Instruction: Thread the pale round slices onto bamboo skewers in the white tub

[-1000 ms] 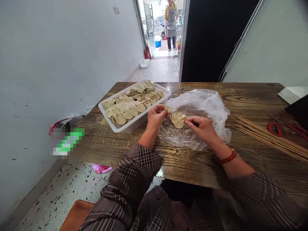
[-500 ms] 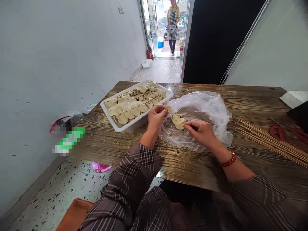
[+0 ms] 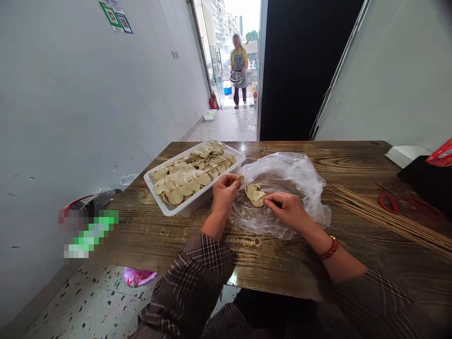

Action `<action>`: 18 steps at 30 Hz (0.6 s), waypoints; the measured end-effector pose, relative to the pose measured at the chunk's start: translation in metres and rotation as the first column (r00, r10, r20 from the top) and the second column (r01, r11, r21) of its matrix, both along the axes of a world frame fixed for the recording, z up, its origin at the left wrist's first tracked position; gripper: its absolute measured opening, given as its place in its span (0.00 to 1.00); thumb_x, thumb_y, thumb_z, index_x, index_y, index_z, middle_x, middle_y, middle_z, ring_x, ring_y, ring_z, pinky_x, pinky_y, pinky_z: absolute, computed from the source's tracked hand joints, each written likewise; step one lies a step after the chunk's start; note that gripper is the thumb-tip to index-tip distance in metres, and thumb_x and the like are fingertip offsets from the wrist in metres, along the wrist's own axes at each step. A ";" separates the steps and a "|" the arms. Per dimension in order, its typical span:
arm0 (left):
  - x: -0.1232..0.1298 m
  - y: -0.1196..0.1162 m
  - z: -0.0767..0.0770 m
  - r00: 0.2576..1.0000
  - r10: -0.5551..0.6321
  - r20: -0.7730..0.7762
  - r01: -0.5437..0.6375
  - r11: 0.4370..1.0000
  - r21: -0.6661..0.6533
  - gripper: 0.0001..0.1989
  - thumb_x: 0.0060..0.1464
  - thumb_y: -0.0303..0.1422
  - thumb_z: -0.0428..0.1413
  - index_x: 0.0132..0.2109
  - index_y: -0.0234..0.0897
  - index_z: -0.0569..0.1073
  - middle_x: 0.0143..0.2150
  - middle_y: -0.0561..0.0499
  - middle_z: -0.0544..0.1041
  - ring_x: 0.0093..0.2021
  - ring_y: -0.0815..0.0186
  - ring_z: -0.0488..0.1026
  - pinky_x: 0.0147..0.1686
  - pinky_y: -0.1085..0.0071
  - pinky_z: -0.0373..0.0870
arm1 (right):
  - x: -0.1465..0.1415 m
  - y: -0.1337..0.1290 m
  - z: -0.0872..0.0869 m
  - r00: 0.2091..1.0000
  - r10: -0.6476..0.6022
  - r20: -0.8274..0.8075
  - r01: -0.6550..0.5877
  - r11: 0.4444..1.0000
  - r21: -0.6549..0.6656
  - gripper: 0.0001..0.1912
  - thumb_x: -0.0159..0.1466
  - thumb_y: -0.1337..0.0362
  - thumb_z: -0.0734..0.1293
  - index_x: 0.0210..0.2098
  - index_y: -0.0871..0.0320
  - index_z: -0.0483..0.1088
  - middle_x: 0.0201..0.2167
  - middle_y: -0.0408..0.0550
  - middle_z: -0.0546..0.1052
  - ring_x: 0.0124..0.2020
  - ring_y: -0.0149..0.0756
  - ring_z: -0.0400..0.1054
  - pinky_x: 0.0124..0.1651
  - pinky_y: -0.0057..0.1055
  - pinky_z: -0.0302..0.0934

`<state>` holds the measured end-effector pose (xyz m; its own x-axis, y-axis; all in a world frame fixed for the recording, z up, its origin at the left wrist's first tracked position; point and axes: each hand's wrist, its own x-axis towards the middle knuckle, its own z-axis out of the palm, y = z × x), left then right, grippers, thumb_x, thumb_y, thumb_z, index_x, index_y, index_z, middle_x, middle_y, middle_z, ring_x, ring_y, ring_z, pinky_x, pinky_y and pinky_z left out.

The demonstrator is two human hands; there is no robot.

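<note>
Slices (image 3: pixel 254 195): bunched; I seem to be lining them up.
Left hand (image 3: pixel 222 197): fingers pinch one slice (image 3: pixel 240 179).
Right hand (image 3: pixel 289 213): fingers pinch the bunch.
Grip: needs softness.

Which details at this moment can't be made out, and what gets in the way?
- Pinch of the left hand, head view: its own fingers cover part of the pale slice.
- Lower slices in the white tub, head view: hidden by those on top.
- Far ends of the bamboo skewers, head view: cut off by the right edge.
- Co-worker's bowl, head view: contents too small to tell.
</note>
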<state>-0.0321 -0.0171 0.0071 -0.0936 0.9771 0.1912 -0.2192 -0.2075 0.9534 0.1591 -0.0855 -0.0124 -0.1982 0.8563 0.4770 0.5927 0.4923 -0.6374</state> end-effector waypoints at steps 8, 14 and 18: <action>0.002 -0.004 -0.001 0.975 0.027 -0.218 -0.016 0.999 0.051 0.08 0.42 0.31 0.66 0.30 0.34 0.76 0.26 0.54 0.75 0.27 0.72 0.68 0.30 0.75 0.63 | 0.000 0.000 0.000 0.999 -0.033 0.025 0.032 0.999 0.013 0.10 0.65 0.65 0.65 0.30 0.55 0.76 0.30 0.46 0.81 0.31 0.37 0.74 0.36 0.32 0.64; 0.002 -0.002 -0.001 0.998 -0.055 0.039 0.058 0.996 -0.062 0.13 0.39 0.34 0.67 0.31 0.34 0.73 0.26 0.55 0.74 0.26 0.72 0.72 0.27 0.75 0.66 | 0.001 -0.002 0.004 1.000 -0.013 0.004 0.013 1.000 0.023 0.10 0.65 0.64 0.64 0.31 0.55 0.77 0.31 0.47 0.81 0.32 0.37 0.74 0.37 0.32 0.65; 0.000 0.001 -0.003 0.986 -0.090 0.139 0.107 0.987 -0.116 0.15 0.37 0.32 0.68 0.32 0.34 0.74 0.26 0.54 0.75 0.25 0.72 0.73 0.22 0.78 0.62 | 0.002 -0.004 0.005 1.000 0.010 -0.008 -0.010 1.000 0.029 0.10 0.66 0.64 0.64 0.32 0.55 0.77 0.32 0.47 0.81 0.33 0.38 0.75 0.37 0.33 0.66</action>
<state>-0.0324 -0.0157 0.0042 -0.0122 0.9980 0.0615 -0.3594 -0.0618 0.9311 0.1609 -0.0891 -0.0075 -0.2025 0.8401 0.5033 0.5826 0.5164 -0.6276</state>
